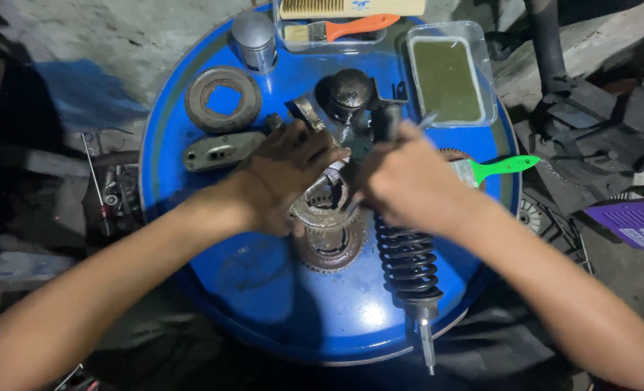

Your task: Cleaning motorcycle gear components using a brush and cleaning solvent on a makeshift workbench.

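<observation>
- The left hand (289, 170) lies palm down at the middle of the blue drum top (278, 304), its fingers curled over a greasy metal ring part (322, 206); the grip looks closed on it, though the fingertips are hidden.
- The right hand (409, 181), just beside it at three o'clock, is closed around a thin metal tool (427, 119) whose tip sticks out towards twelve o'clock.
- The ring part sits on a toothed sprocket (333, 250) at drum centre; a dark engine casting (354, 98) stands just behind the hands at twelve o'clock.
- A black coil-spring shock absorber (409, 264) runs from under the right hand to six o'clock, its rod past the rim.
- By my judgement the step in hand is prying or scraping at the ring while the other hand steadies it; the next move calls for firm holding and a controlled tool tip.
- Around: a worn round disc (223, 98) and flat cover plate (220, 150) at ten o'clock, a metal piston (254, 38) at eleven, an orange-handled brush (340, 29), a tray of greenish liquid (446, 76) at one, a green-handled brush (496, 168) at three.
</observation>
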